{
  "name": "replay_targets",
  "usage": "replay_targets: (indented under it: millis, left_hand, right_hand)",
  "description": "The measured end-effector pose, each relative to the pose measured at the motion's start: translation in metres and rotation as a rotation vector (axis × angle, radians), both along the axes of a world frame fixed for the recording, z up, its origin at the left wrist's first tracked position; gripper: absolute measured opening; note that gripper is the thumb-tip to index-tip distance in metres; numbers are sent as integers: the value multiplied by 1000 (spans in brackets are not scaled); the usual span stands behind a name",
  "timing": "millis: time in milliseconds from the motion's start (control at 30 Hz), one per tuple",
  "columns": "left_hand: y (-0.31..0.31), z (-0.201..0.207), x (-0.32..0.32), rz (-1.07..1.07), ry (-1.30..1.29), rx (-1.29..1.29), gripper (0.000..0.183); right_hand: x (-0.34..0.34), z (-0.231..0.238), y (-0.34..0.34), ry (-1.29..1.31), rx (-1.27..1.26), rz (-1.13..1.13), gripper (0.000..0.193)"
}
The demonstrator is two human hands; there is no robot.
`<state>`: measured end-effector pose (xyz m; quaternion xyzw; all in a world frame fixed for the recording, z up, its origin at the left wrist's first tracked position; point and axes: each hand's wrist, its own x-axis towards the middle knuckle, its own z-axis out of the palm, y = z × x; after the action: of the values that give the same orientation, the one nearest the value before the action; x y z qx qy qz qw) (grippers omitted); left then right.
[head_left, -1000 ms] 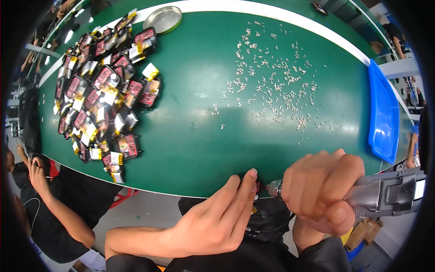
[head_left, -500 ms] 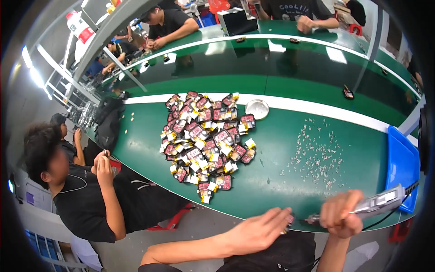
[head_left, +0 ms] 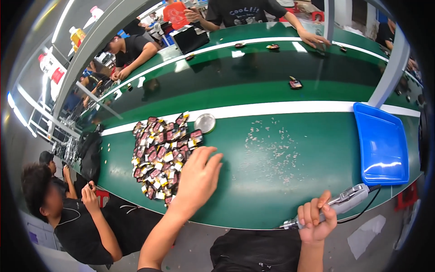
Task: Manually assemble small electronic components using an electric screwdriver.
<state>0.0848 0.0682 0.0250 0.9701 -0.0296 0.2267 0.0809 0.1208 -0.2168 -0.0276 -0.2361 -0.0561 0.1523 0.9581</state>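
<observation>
Nearest the viewer, the right hand [head_left: 316, 218] grips one grey electric screwdriver [head_left: 340, 205], fingers [head_left: 309, 213] wrapped tightly round its body; its long axis runs from the tip at lower left to the cord end at upper right, held off the near edge of the green counter [head_left: 281, 190]. The left hand [head_left: 197, 177] rests flat on the counter, fingers spread and holding nothing. One heap of small red-and-black parts [head_left: 158, 152], too many to count, lies just left of those fingertips, touching or nearly so; the left hand is the nearer. Beyond lie scattered small screws [head_left: 276, 152], one round metal dish [head_left: 205, 123] and one blue tray [head_left: 381, 145].
</observation>
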Motion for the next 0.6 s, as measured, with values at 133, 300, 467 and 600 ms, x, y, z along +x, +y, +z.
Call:
replay_targets:
  millis: [133, 300, 467, 600]
  left_hand:
    - [-25, -14, 27, -63, 149, -19, 21]
    - [-27, -18, 33, -119, 126, 106, 20]
    - [-27, -16, 39, -214, 156, 278, 18]
    - [-23, -18, 40, -214, 146, 214, 16]
  right_hand:
    - [0, -3, -9, -16, 42, 51, 9]
    - [3, -4, -9, -49, 120, 147, 8]
    - [5, -5, -13, -29, 158, 174, 7]
    - [2, -5, -16, -29, 139, 178, 7]
